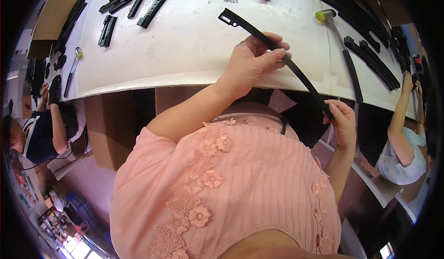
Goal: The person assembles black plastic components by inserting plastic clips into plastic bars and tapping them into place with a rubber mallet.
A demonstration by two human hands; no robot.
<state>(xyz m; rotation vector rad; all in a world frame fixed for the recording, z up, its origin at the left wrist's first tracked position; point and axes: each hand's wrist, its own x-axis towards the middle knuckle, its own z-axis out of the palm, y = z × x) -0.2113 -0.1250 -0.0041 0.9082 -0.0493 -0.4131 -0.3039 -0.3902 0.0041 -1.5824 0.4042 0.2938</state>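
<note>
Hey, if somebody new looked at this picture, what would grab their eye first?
Probably the black strip, slanting across the view's upper right, with the left hand around its middle and the right hand at its lower end. Next, the pink top with raised flowers, filling the lower middle. Then the yellow-headed hammer on the white table, right of the strip.
</note>
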